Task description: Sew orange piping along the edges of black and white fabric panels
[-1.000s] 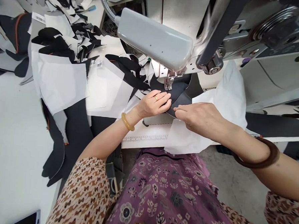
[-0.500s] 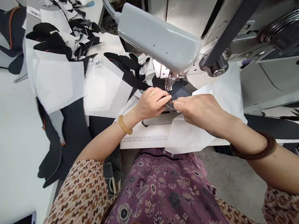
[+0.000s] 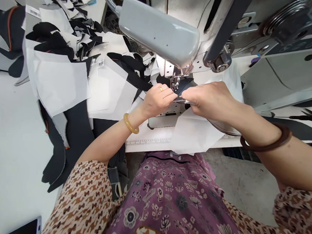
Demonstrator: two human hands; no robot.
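Note:
A black fabric piece [image 3: 185, 85] lies under the presser foot [image 3: 175, 82] of a grey sewing machine [image 3: 160, 31]. My left hand [image 3: 157, 99], with a gold ring, has its fingers closed and pinches the piece's near edge just left of the foot. My right hand [image 3: 210, 99] curls over the same piece from the right, its fingertips meeting the left ones. A white sheet [image 3: 194, 133] lies under my right hand and hangs over the table's front edge.
White sheets [image 3: 58, 82] and several black cut pieces [image 3: 55, 43] are heaped on the white table [image 3: 10, 147] to the left. A long black piece [image 3: 73, 140] hangs over its edge. A phone corner [image 3: 27, 227] shows bottom left. The machine body [image 3: 278, 78] fills the right.
Both hands have slid away from me toward the presser foot, carrying the black piece with them. The fingers have gone from lying flat to pinching its edge.

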